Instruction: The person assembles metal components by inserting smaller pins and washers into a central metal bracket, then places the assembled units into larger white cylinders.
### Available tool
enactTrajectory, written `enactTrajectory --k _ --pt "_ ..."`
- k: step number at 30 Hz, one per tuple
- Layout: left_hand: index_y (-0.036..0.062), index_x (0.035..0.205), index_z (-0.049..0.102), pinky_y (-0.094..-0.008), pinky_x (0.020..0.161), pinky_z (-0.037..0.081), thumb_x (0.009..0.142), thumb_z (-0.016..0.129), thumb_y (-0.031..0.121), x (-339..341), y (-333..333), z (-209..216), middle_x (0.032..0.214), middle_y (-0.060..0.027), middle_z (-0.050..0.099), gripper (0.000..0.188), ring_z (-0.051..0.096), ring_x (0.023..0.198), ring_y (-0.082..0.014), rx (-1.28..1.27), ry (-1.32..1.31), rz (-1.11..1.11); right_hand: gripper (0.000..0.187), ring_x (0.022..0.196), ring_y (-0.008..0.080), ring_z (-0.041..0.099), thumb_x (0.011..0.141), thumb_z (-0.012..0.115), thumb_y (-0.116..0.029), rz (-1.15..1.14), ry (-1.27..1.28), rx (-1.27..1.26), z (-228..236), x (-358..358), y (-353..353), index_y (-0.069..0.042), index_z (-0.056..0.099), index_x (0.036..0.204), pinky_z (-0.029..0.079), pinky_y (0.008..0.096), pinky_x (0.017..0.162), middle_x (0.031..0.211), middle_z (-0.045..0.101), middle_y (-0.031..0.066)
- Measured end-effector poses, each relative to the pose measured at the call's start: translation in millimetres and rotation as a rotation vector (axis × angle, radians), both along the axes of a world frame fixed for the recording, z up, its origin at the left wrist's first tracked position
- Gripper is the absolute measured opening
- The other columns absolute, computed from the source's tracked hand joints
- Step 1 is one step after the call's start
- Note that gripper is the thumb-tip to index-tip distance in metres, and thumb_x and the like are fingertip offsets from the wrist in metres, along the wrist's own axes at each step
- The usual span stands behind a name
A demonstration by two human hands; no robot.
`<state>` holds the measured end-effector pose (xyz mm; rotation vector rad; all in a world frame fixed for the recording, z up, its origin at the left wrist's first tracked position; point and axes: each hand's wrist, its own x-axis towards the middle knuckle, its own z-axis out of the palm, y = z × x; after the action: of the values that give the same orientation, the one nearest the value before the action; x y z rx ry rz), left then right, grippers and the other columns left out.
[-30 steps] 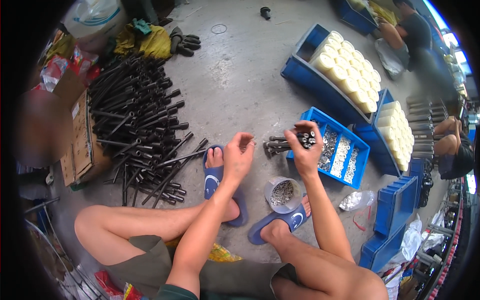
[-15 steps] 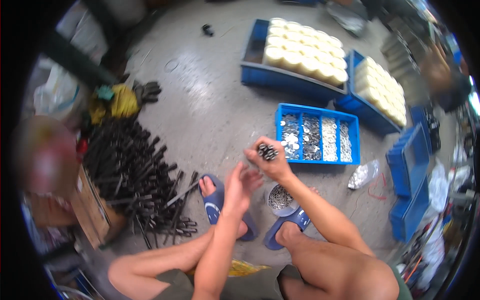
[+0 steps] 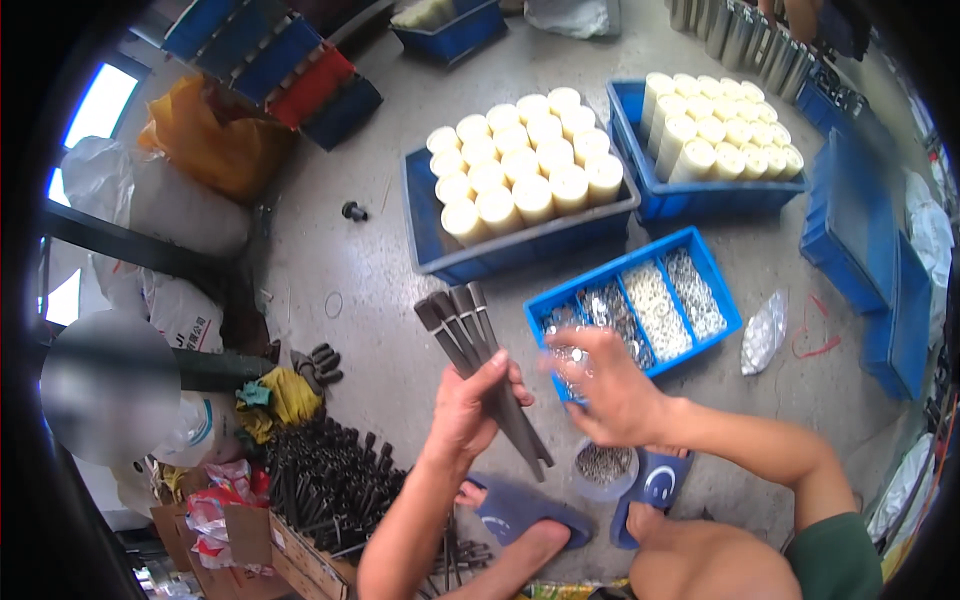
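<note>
My left hand (image 3: 473, 405) grips a bundle of several long dark bolts (image 3: 470, 340), heads up and fanned out. My right hand (image 3: 605, 385) hovers just right of the bundle, at the near end of a blue divided tray (image 3: 722, 293) of small silvery washers and nuts; its fingers are blurred and seem curled on small silvery pieces. A small round tub of silvery parts (image 3: 603, 468) stands on the floor under that hand, between my feet in blue sandals (image 3: 520, 510).
Two blue crates of cream cylinders (image 3: 520, 175) (image 3: 715, 125) stand beyond the tray. A heap of dark bolts (image 3: 325, 480) lies lower left beside a cardboard box (image 3: 275, 540). Blue crates (image 3: 860, 240) stack at right, sacks and gloves at left.
The camera view swung, so the crates now sit higher and nearer. My left hand has raised the bolt bundle upright, and my right hand has moved from the bundle to the tray's near end.
</note>
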<state>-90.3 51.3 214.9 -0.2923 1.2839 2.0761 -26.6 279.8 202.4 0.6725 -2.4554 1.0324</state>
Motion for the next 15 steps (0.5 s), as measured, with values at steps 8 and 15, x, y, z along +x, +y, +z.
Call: enactTrajectory --k 8,15 --pt "-0.0031 0.129 0.059 -0.0410 0.082 0.066 0.105 0.066 0.017 -55 0 71 0.104 -0.0173 0.072 0.032 0.076 0.089 -0.0262 -0.105 0.092 -0.328 0.031 0.082 0.0063 0.062 0.100 0.074 -0.024 0.228 -0.965 -0.879 49 -127 -14 -0.001 0.069 0.121 0.051 0.0270 0.072 0.095 0.071 -0.0005" --pt "0.0002 0.108 0.058 -0.0422 0.077 0.066 0.104 0.066 0.018 -61 -57 84 0.096 -0.0152 0.070 0.020 0.075 0.085 -0.0272 -0.264 -0.056 -0.019 0.032 0.085 0.0113 0.070 0.099 0.074 -0.030 0.118 -0.558 -0.497 159 -205 5 0.001 0.071 0.109 0.058 0.0288 0.076 0.092 0.075 0.0064"
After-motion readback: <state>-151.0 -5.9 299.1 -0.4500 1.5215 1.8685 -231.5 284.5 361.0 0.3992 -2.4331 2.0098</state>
